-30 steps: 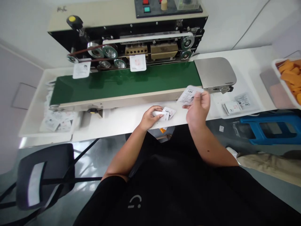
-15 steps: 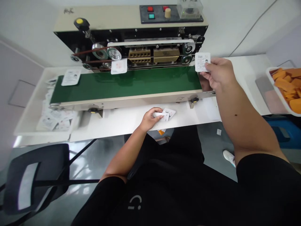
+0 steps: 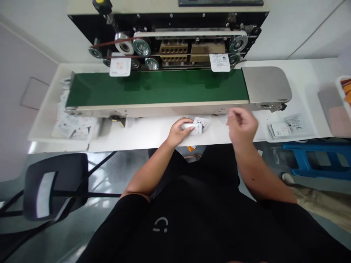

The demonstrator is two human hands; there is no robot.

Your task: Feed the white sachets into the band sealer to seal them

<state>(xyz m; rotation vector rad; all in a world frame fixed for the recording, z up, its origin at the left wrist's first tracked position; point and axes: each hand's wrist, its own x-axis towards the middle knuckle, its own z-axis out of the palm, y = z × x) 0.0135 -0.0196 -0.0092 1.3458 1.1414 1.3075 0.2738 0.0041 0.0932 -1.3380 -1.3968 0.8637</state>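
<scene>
My left hand [image 3: 179, 132] is closed on a few small white printed sachets [image 3: 202, 123], fanned out over the table just before the belt's front edge. The fingers of my right hand [image 3: 242, 124] are curled, with no sachet visible in them; it is slightly blurred, in front of the conveyor's right part. One printed sachet [image 3: 219, 63] has its top edge in the band sealer [image 3: 208, 48] at the right. Farther left, another sachet [image 3: 120, 67] with reddish print hangs at the sealer's rollers, above the green belt [image 3: 156, 88].
At left stands a white bin [image 3: 41, 126] with many sachets. A shallow tray [image 3: 308, 136] with more sachets is at right, near a container of orange pieces [image 3: 347, 91]. A black chair [image 3: 56, 186] and blue stool [image 3: 319, 159] stand below; a person's trouser leg [image 3: 323, 206] shows at right.
My right hand has let go of its sachet, now in the sealer, and moved down and left. The reddish-print sachet has travelled left; the one at the belt's left end is gone. My view has shifted.
</scene>
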